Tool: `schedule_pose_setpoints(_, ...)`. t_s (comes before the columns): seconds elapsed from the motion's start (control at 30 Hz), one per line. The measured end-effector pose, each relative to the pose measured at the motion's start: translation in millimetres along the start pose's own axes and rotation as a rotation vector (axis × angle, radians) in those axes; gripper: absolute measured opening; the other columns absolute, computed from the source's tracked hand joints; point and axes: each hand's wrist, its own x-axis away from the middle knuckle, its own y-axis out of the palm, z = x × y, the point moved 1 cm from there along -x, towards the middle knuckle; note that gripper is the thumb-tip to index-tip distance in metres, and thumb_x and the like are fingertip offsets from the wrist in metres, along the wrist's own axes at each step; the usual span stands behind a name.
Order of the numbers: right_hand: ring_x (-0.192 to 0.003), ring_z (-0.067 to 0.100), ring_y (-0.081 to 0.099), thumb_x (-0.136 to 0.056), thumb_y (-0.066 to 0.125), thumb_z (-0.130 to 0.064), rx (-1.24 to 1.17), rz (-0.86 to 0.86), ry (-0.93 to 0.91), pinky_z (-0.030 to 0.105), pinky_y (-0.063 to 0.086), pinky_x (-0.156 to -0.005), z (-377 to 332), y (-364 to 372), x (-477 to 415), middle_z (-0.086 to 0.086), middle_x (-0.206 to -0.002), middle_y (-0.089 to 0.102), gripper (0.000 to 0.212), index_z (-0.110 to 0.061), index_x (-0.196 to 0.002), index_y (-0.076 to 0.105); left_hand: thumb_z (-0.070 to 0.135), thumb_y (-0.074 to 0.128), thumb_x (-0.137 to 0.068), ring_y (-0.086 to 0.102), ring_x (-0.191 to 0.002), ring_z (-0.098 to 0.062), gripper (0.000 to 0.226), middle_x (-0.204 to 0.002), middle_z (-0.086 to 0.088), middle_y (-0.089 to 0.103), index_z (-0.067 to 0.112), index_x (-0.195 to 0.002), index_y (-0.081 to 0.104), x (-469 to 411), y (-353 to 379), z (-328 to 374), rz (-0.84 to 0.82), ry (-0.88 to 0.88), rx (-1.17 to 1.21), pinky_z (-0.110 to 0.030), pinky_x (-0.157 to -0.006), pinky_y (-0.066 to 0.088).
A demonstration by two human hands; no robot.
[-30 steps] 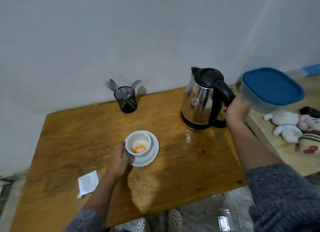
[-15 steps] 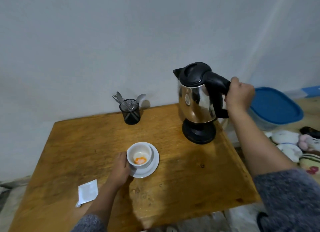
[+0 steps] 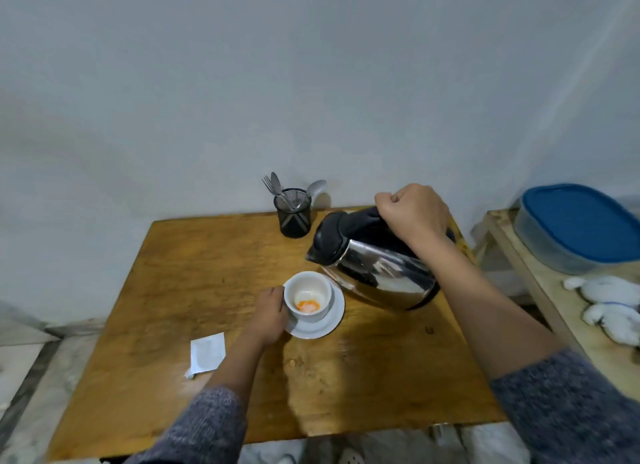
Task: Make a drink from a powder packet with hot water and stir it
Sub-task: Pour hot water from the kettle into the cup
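A white cup [image 3: 309, 299] with orange powder in its bottom stands on a white saucer [image 3: 329, 325] near the middle of the wooden table [image 3: 173, 273]. My left hand [image 3: 270, 313] grips the cup's left side. My right hand [image 3: 412, 214] is closed on the black handle of a steel kettle [image 3: 377, 273]. The kettle is tilted leftward in the air, its spout just above and right of the cup's rim. No water stream shows. A torn white packet [image 3: 207, 354] lies flat at the front left.
A black mesh holder [image 3: 293, 214] with a fork and spoons stands at the table's back edge by the wall. On a lower shelf to the right sit a blue-lidded container [image 3: 581, 228] and white soft toys [image 3: 613, 307].
My right hand lifted the kettle off its base, carried it left and tilted it, spout down, toward the cup. My left hand stayed on the cup.
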Motion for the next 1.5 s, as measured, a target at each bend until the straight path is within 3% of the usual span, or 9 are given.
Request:
schedule_pose_setpoints(0.17,-0.041,0.019,0.034,-0.081,0.047,-0.031,0.129,-0.119,-0.098,0.025,0.023,-0.045,-16.9,13.1,6.3,-0.001,-0.043,0.035,0.043,-0.014,-0.043,0.037,0.016,0.037,-0.096,0.045,-0.112,-0.03,0.027,-0.121,-0.019,0.051,0.007,-0.117,0.051,0.1,-0.8,-0.8,0.001,-0.026,0.036,-0.039,-0.096,0.039)
schedule_pose_setpoints(0.53,-0.042,0.017,0.03,-0.081,0.046,-0.028,0.274,-0.164,-0.29,0.025,0.021,-0.046,-38.4,21.1,7.5,-0.001,-0.047,0.035,0.041,-0.015,-0.045,0.034,0.019,0.036,-0.096,0.043,-0.116,-0.029,0.03,-0.123,-0.017,0.049,0.01,-0.122,0.049,4.4,1.2,-1.7,-0.005,-0.076,0.093,-0.041,-0.102,0.037)
schedule_pose_setpoints(0.83,-0.048,0.017,0.033,-0.083,0.044,-0.026,0.343,-0.158,-0.313,0.024,0.02,-0.047,-51.0,25.9,10.2,0.001,-0.054,0.037,0.038,-0.015,-0.049,0.033,0.018,0.038,-0.095,0.044,-0.116,-0.028,0.03,-0.123,-0.016,0.05,0.011,-0.122,0.049,6.0,0.8,1.7,0.018,-0.09,0.098,-0.042,-0.102,0.039)
schedule_pose_setpoints(1.07,-0.065,0.027,0.044,-0.083,0.045,-0.026,0.347,-0.172,-0.329,0.026,0.023,-0.05,-56.2,26.3,11.7,0.0,-0.055,0.033,0.034,-0.013,-0.053,0.035,0.018,0.038,-0.095,0.044,-0.112,-0.03,0.027,-0.117,-0.016,0.051,0.012,-0.117,0.052,5.8,0.1,2.0,0.015,-0.095,0.115,-0.042,-0.098,0.04)
schedule_pose_setpoints(1.23,-0.064,0.027,0.042,-0.082,0.045,-0.025,0.339,-0.175,-0.329,0.025,0.02,-0.048,-55.7,25.9,12.2,0.0,-0.055,0.031,0.038,-0.016,-0.05,0.027,0.018,0.038,-0.095,0.043,-0.113,-0.029,0.027,-0.118,-0.016,0.05,0.012,-0.118,0.051,6.0,-1.2,1.1,0.002,-0.096,0.122,-0.041,-0.099,0.039)
schedule_pose_setpoints(1.5,-0.047,0.014,0.032,-0.082,0.046,-0.025,0.345,-0.17,-0.306,0.024,0.021,-0.047,-54.4,19.4,14.7,0.001,-0.053,0.037,0.037,-0.014,-0.049,0.034,0.019,0.038,-0.095,0.045,-0.113,-0.028,0.028,-0.122,-0.016,0.05,0.012,-0.119,0.051,4.9,-1.1,2.5,-0.003,-0.108,0.129,-0.039,-0.098,0.038)
